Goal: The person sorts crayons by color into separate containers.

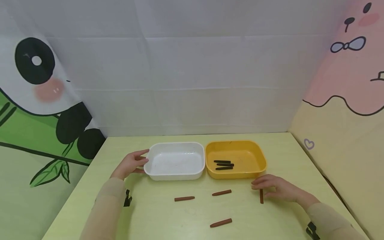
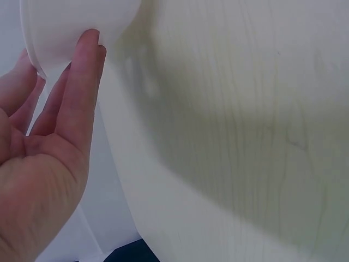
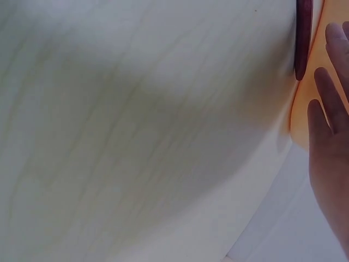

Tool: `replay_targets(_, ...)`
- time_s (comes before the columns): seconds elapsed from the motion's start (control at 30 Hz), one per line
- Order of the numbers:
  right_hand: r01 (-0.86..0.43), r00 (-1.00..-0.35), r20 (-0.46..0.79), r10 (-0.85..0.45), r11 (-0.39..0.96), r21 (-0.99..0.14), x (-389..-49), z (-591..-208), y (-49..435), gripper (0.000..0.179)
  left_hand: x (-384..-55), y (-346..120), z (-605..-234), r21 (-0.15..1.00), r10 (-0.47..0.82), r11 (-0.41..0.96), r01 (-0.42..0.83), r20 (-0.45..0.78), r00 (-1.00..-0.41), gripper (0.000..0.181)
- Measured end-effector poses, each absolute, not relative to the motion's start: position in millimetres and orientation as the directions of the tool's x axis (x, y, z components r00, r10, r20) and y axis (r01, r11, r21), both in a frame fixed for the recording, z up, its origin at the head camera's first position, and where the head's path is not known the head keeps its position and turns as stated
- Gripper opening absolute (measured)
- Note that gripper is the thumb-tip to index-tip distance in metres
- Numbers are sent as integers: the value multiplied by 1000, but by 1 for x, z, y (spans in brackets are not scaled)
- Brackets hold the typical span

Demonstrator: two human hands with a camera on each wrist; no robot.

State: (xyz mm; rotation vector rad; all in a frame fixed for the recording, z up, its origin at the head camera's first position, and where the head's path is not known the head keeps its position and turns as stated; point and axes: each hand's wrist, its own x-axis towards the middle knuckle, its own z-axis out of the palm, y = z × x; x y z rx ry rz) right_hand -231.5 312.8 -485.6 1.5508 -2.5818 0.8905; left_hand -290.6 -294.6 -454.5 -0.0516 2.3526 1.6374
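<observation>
My left hand (image 1: 130,164) is at the left end of a white plastic tray (image 1: 177,177). In the left wrist view its extended fingers (image 2: 82,93) touch the tray's outer wall (image 2: 60,33), thumb near the rim. My right hand (image 1: 279,188) hovers by the front right corner of a yellow tray (image 1: 234,175), fingers spread and loosely bent, holding nothing. Below it lies a brown crayon (image 1: 261,198), partly hidden by the fingers; the right wrist view shows a dark red-brown crayon (image 3: 303,41) apart from the fingers. Three black crayons (image 1: 224,164) lie inside the yellow tray.
More brown crayons lie on the pale wooden table (image 1: 156,220): one crayon (image 1: 184,198) before the white tray, a second crayon (image 1: 221,192) before the yellow one, a third crayon (image 1: 221,223) nearer the front. The trays stand side by side. Cloth walls (image 1: 192,110) enclose the back and sides.
</observation>
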Motion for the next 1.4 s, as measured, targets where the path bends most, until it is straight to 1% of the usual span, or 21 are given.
replay_targets(0.2,-832,-477,266,-838,332,-444,-235,-489,310,40,-292,-295,-457,914,127,356,-194,-253,-959,59)
replay_targets(0.43,-802,-508,201,-837,375,-464,-235,-488,308,37,-292,-296,-457,906,121,370,-206,-267,-956,59)
replay_targets(0.5,-805,-506,201,-839,376,-458,-236,-489,309,36,-291,-296,-457,906,130,374,-199,-263,-956,59)
replay_targets(0.8,-832,-464,270,-843,311,-458,-239,-495,308,30,-289,-296,-455,910,140,363,-200,-265,-954,61)
replay_targets(1.1,-839,-453,330,-828,270,-473,-239,-501,310,26,-290,-297,-457,911,134,360,-203,-265,-955,60)
replay_targets(1.23,-826,-458,342,-821,250,-505,-239,-502,310,22,-290,-298,-457,913,137,357,-200,-262,-955,60)
replay_targets(1.4,-801,-491,334,-805,266,-536,-235,-501,309,21,-290,-298,-457,911,132,358,-204,-266,-955,60)
